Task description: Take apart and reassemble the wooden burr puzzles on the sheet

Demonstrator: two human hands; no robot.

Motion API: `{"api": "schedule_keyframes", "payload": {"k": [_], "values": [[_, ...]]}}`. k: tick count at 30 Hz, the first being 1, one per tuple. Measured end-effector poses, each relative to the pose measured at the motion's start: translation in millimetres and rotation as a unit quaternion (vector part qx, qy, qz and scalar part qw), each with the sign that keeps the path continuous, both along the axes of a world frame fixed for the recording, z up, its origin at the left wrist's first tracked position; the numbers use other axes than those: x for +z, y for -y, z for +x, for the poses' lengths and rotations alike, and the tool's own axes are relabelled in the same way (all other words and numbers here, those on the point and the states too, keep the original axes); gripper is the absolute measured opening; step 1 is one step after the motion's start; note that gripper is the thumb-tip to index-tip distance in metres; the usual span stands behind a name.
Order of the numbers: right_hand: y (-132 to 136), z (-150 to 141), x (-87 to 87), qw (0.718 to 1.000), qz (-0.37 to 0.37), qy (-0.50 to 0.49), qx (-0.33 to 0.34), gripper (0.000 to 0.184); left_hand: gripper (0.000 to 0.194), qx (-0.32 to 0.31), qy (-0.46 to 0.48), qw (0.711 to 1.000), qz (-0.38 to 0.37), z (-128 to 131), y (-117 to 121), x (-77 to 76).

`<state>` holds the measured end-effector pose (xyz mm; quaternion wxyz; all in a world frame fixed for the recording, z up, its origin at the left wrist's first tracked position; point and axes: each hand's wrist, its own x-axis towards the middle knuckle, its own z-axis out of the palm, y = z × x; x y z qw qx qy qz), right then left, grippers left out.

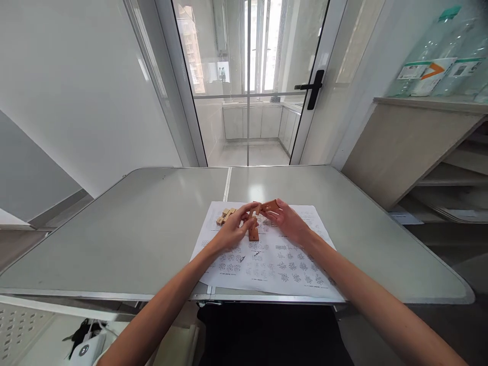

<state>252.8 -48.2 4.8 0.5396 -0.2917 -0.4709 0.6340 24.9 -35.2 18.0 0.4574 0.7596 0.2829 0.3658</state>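
Grey bench (114,244), glass door (247,86) beyond; both hands, left (233,230) and right (287,219), pinch brown pieces (270,205) above paper (263,269).

The drawings on the paper (267,284) below the left hand (232,229) are too small to read, and its fingers hide part of the wooden pieces (253,233).

A paper (263,272) is lying on the bench (114,229), close to its near edge. Some blocks (225,215) are sitting on the paper's far left part, past the left hand (233,229). One piece (253,235) is lying between the hands, and a farther piece (270,205) is resting in the right hand (287,219). A door (247,129) is standing behind the bench, and bottles (432,71) are standing on a shelf (423,103) to the right.
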Motion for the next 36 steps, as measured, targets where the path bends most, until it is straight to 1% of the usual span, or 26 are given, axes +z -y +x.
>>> {"api": "schedule_keyframes", "payload": {"k": [3,7,12,16,20,25,30,33,36], "values": [[-1,1,-0.6,1.0,-0.004,-0.005,-0.026,0.042,0.045,-0.03,0.033,0.998,-0.049,0,-3,1.8],[-3,2,-2.7,0.999,0.001,-0.014,-0.031,0.043,0.041,-0.06,0.043,0.991,-0.109,0,-1,6.2],[-1,2,-2.5,1.0,0.015,-0.003,0.003,0.047,0.044,-0.07,0.045,0.986,-0.144,1,1,9.7],[0,0,-3.5,0.998,0.037,0.008,0.04,0.052,0.043,-0.107,0.081,0.968,-0.21,2,-2,8.4],[-2,1,-7.6,0.998,0.036,-0.005,0.047,0.051,0.039,-0.109,0.105,0.954,-0.259,1,-4,7.7],[-2,2,-8.7,0.998,0.043,0.022,0.045,0.05,0.031,-0.116,0.106,0.949,-0.273,-1,-2,11.2],[0,4,-7.9,0.997,0.041,0.062,0.032,0.048,0.031,-0.108,0.113,0.946,-0.285,-1,-1,14.8],[2,5,-4.8,0.995,0.05,0.083,0.031,0.048,0.031,-0.105,0.116,0.945,-0.288,-1,-1,14.7],[5,3,-0.4,0.991,0.06,0.107,0.045,0.048,0.031,-0.096,0.116,0.946,-0.287,0,-2,12.1]]}}
